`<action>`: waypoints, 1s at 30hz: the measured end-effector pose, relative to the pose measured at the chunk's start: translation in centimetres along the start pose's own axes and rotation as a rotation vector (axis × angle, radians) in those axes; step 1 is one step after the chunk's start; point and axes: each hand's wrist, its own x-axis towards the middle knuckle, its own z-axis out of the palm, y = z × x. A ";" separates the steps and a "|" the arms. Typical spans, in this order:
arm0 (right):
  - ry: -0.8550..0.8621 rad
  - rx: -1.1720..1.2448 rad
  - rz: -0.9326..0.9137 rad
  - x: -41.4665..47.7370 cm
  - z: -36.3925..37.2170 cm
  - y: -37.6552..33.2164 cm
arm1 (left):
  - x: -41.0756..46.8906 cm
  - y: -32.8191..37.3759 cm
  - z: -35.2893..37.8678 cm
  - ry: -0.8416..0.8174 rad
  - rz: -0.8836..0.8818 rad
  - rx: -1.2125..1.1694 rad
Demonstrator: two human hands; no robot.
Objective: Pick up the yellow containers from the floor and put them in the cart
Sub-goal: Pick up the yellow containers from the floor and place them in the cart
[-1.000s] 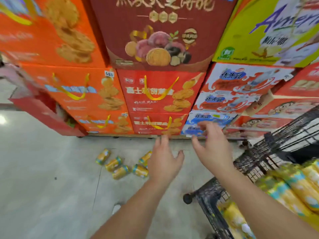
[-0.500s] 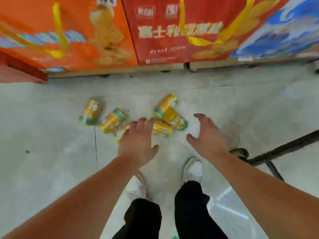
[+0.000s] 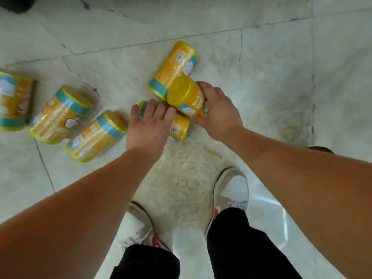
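- Head view, pickup step: right hand (image 3: 219, 115) curls fingers and thumb round a yellow can (image 3: 187, 97), tipped lid-up
- Left hand (image 3: 149, 125) lays spread fingers on a second can (image 3: 179, 127) just under the yellow can, not yet gripping
- Three cans (image 3: 98, 135) lie left of the yellow can on the floor (image 3: 281, 77), another can (image 3: 175, 65) just behind; cart out of view
- Next, likely: close the left fingers, lift both, find the cart

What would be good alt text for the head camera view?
A person bending over a tiled floor grips a yellow container in the right hand; the left hand lies on a second container. A third container lies just beyond, three more containers to the left.
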 end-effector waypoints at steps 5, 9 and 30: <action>0.098 0.109 0.128 -4.3 -2.0 -0.8 | -2.1 -0.6 -2.4 -0.120 -0.107 -0.082; 0.185 0.199 0.174 -12.4 -7.7 -4.0 | -8.4 1.2 -11.8 -0.104 -0.335 -0.592; 0.871 0.236 -0.120 -56.6 -58.6 -8.6 | -32.4 33.4 -67.1 0.280 -0.235 -1.727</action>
